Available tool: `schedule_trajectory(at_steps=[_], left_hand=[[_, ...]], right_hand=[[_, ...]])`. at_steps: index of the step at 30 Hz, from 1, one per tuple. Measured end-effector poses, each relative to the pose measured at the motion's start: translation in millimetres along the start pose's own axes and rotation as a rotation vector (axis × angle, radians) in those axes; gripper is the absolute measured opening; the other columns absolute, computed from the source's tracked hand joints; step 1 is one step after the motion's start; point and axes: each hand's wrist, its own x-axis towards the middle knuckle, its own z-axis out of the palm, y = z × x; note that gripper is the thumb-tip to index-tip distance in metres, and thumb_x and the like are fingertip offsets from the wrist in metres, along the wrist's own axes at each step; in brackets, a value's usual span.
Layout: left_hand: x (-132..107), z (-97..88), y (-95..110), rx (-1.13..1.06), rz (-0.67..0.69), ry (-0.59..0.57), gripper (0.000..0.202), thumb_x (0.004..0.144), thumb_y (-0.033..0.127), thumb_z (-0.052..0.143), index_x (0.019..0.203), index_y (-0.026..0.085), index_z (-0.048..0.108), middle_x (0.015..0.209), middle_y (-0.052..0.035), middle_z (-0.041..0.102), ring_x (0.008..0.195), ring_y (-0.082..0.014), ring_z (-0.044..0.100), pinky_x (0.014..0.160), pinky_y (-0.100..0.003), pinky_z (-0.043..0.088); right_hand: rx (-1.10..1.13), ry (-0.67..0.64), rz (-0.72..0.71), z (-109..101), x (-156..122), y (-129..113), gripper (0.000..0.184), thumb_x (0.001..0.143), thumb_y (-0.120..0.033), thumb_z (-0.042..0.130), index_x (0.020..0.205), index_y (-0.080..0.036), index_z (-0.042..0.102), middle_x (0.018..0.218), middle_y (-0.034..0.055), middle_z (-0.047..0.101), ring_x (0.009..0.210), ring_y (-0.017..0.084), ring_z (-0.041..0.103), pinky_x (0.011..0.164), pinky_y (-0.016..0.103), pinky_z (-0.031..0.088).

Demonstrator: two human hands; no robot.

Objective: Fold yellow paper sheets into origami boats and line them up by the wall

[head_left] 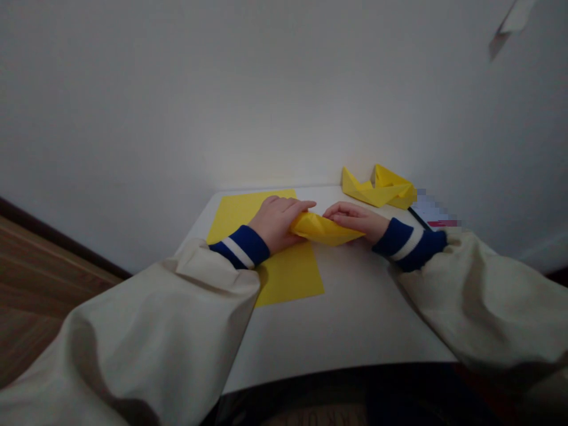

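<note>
Both of my hands hold a partly folded yellow paper piece just above a small white table. My left hand grips its left end, fingers curled over the top edge. My right hand pinches its right end, fingers pressed together along the fold. Under my left wrist lies a flat sheet of yellow paper. Cream sleeves with blue and white cuffs cover both of my arms.
Two folded yellow paper boats sit at the table's far right corner against the white wall. A blurred flat object lies beside them, right of my right wrist. Wooden floor shows at the left.
</note>
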Motion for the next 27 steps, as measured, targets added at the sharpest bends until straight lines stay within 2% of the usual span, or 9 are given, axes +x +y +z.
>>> schedule_trajectory(at_steps=[3, 7, 9, 12, 14, 16, 20, 24, 27], left_hand=[[1, -5.7, 4, 0.066, -0.004, -0.007, 0.055, 0.076, 0.035, 0.062, 0.125, 0.021, 0.043, 0.105, -0.0062, 0.063, 0.097, -0.0222, 0.056, 0.083, -0.036, 0.031], [2, -11.6, 8, 0.169, 0.043, -0.003, 0.021, 0.08, 0.028, 0.055, 0.1, 0.024, 0.061, 0.09, -0.0036, 0.067, 0.086, -0.021, 0.056, 0.081, -0.038, 0.03], [3, -12.6, 8, 0.188, 0.069, 0.006, 0.013, 0.082, 0.027, 0.052, 0.084, 0.022, 0.063, 0.083, -0.0031, 0.067, 0.081, -0.0193, 0.056, 0.08, -0.038, 0.031], [4, -12.5, 8, 0.176, 0.036, 0.038, 0.021, 0.085, 0.031, 0.047, 0.077, 0.019, 0.062, 0.076, -0.0036, 0.064, 0.071, -0.0162, 0.055, 0.071, -0.032, 0.036], [4, -12.6, 10, 0.172, 0.018, 0.061, 0.025, 0.086, 0.035, 0.046, 0.077, 0.018, 0.062, 0.076, -0.004, 0.063, 0.067, -0.0156, 0.054, 0.062, -0.029, 0.035], [4, -13.5, 11, 0.173, 0.034, 0.069, 0.023, 0.086, 0.035, 0.047, 0.078, 0.019, 0.062, 0.078, -0.004, 0.064, 0.066, -0.0157, 0.055, 0.058, -0.028, 0.033], [7, -15.4, 14, 0.144, 0.114, 0.023, 0.014, 0.082, 0.029, 0.051, 0.085, 0.022, 0.062, 0.081, -0.0012, 0.068, 0.068, -0.0151, 0.057, 0.064, -0.029, 0.036], [9, -15.5, 15, 0.131, 0.047, 0.027, 0.013, 0.079, 0.028, 0.053, 0.086, 0.023, 0.063, 0.07, 0.0013, 0.068, 0.063, -0.014, 0.058, 0.077, -0.033, 0.037], [9, -15.7, 14, 0.121, 0.069, 0.053, 0.014, 0.081, 0.026, 0.051, 0.084, 0.024, 0.065, 0.075, 0.0014, 0.07, 0.073, -0.0142, 0.06, 0.086, -0.035, 0.034]], right_hand=[[-0.054, -0.062, -0.105, 3, 1, -2, 0.025, 0.077, -0.036, 0.053, 0.094, -0.017, 0.054, 0.091, 0.0045, 0.062, 0.08, 0.014, 0.058, 0.069, 0.027, 0.048], [-0.161, -0.096, -0.108, 6, -3, -8, 0.034, 0.085, -0.038, 0.039, 0.101, -0.016, 0.06, 0.095, 0.0067, 0.063, 0.08, 0.015, 0.058, 0.057, 0.024, 0.046], [-0.23, -0.058, -0.169, 7, -4, -8, 0.034, 0.085, -0.032, 0.038, 0.103, -0.016, 0.062, 0.09, 0.0063, 0.064, 0.077, 0.014, 0.058, 0.058, 0.025, 0.045], [-0.373, 0.055, -0.33, 8, -4, -4, 0.034, 0.077, -0.019, 0.044, 0.107, -0.017, 0.06, 0.093, 0.0058, 0.064, 0.072, 0.013, 0.058, 0.062, 0.026, 0.046], [-0.482, 0.107, -0.401, 9, -3, -4, 0.036, 0.076, -0.019, 0.048, 0.11, -0.019, 0.059, 0.103, 0.0075, 0.062, 0.077, 0.014, 0.059, 0.063, 0.027, 0.046], [-0.635, 0.148, -0.437, 10, -4, -8, 0.029, 0.077, -0.025, 0.052, 0.104, -0.019, 0.061, 0.1, 0.0069, 0.063, 0.081, 0.016, 0.058, 0.067, 0.028, 0.046], [-0.85, 0.217, -0.423, 13, -7, -19, 0.02, 0.082, -0.03, 0.049, 0.088, -0.02, 0.065, 0.085, 0.0043, 0.067, 0.08, 0.017, 0.059, 0.071, 0.029, 0.043], [-0.889, 0.211, -0.446, 14, -11, -24, 0.023, 0.086, -0.028, 0.043, 0.087, -0.021, 0.065, 0.088, 0.0042, 0.068, 0.083, 0.016, 0.06, 0.075, 0.028, 0.041], [-0.897, 0.201, -0.479, 13, -11, -24, 0.019, 0.083, -0.029, 0.047, 0.089, -0.021, 0.064, 0.088, 0.0036, 0.068, 0.082, 0.016, 0.059, 0.072, 0.026, 0.04]])
